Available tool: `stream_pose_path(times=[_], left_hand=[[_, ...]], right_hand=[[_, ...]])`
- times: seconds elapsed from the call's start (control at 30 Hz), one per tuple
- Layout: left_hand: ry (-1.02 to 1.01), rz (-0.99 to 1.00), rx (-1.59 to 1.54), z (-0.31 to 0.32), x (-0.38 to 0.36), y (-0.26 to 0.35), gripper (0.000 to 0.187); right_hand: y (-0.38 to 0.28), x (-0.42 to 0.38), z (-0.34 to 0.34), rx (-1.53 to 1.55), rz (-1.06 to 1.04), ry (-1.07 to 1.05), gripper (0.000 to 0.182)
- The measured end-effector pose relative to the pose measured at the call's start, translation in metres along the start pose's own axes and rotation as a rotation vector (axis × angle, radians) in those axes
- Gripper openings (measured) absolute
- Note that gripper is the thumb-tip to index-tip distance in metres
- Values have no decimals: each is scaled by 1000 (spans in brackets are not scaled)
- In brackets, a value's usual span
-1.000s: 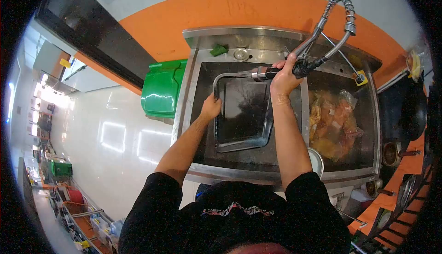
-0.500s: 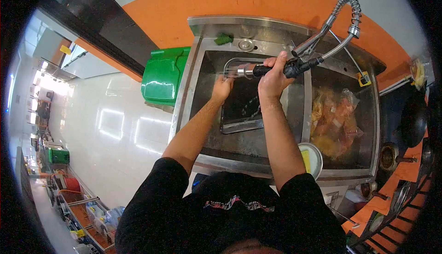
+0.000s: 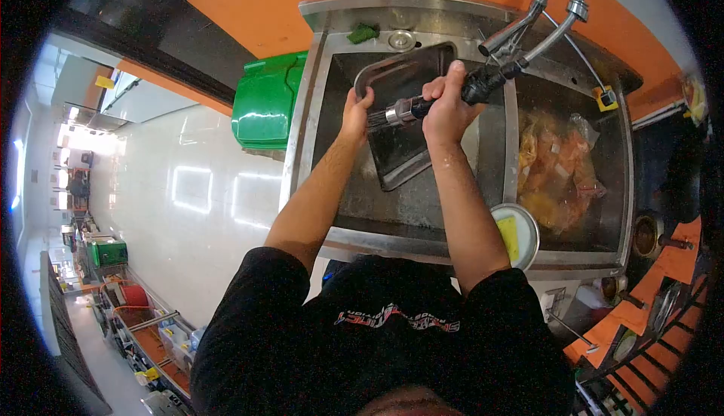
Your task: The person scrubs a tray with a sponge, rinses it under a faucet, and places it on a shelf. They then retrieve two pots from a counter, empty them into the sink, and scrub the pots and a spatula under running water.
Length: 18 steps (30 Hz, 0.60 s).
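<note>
Rectangular dark metal tray (image 3: 403,118), rounded corners, raised rim, wet sheen, tilted inside steel sink (image 3: 332,212). Left hand (image 3: 354,113) clamps its 9 o'clock edge. Right hand (image 3: 446,107) closed around black-handled spray nozzle (image 3: 411,108), chrome head aimed toward 8 o'clock over tray.

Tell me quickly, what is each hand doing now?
Left hand: closed on the tray edge.
Right hand: closed around the sprayer.

The white lettering on the black shirt (image 3: 396,318) is too blurred to read.
</note>
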<state>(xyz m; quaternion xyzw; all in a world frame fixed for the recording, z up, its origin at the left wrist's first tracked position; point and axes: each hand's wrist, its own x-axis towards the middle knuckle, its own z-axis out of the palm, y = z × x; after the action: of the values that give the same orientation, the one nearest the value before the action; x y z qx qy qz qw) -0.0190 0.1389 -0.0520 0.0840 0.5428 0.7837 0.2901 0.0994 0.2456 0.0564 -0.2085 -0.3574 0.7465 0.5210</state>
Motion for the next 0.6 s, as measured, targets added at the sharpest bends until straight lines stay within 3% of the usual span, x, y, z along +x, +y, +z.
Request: stream_pose_path(times=[0.17, 0.37, 0.43, 0.5, 0.53, 0.57, 0.6], left_hand=[[120, -68, -54, -4, -9, 7, 35], [194, 27, -36, 4, -22, 29, 30], [177, 117, -80, -12, -14, 22, 30], [130, 119, -75, -22, -20, 27, 49], [177, 32, -79, -24, -26, 35, 35], [169, 36, -77, -24, -29, 38, 35], [170, 51, -103, -29, -28, 37, 39]], right_hand=[[3, -7, -3, -356, -61, -84, 38], [-8, 5, -15, -469, 129, -97, 39], [-12, 9, -21, -415, 16, -99, 39], [-10, 14, -27, -341, -30, -64, 39], [-5, 20, -28, -56, -45, 21, 26], [-1, 25, -29, 231, -57, 104, 28], [-6, 27, -26, 344, 98, 181, 32]])
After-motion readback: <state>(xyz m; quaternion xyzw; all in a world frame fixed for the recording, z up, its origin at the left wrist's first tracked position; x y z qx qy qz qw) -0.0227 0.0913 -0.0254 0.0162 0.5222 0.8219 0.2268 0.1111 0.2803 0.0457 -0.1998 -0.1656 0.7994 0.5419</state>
